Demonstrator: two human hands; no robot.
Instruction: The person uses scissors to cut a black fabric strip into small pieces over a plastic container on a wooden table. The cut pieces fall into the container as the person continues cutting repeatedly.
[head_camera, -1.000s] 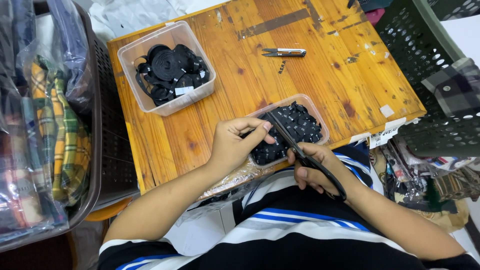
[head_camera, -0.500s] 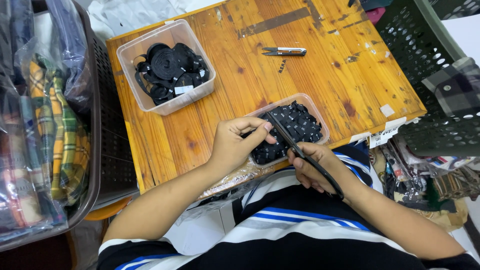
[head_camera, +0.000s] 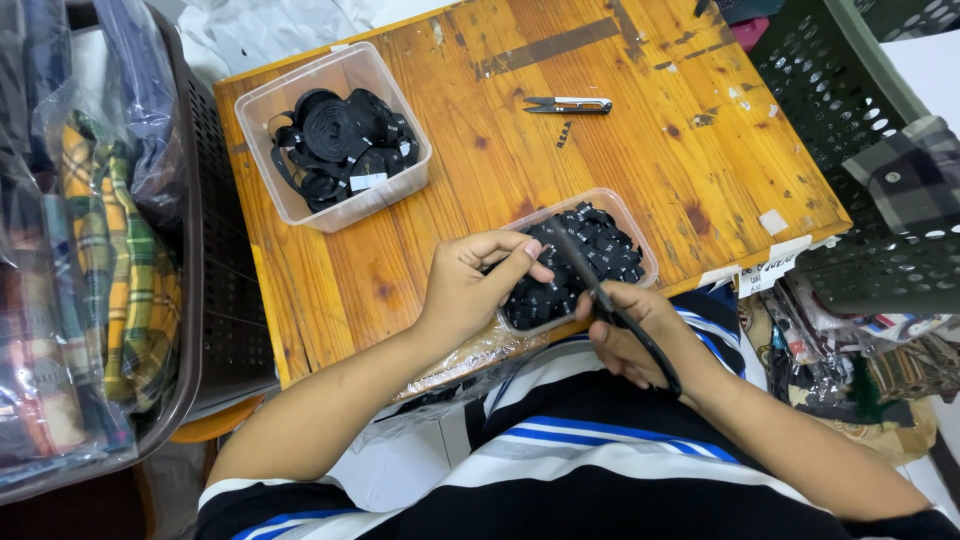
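Note:
My right hand grips black scissors whose blades point up and left over a clear plastic tub of small cut black labels. My left hand pinches the end of a black strip at the tub's left edge, right by the blade tips. Both hands are at the near edge of the wooden table. A second clear tub at the far left holds rolls of black label ribbon.
Small metal thread snips lie at the far middle of the table. A brown crate with bagged plaid cloth stands on the left. A dark green perforated basket with checked fabric is on the right. Bags sit below it.
Hands and scissors stay almost still over the tub; only slight shifts of fingers and blades.

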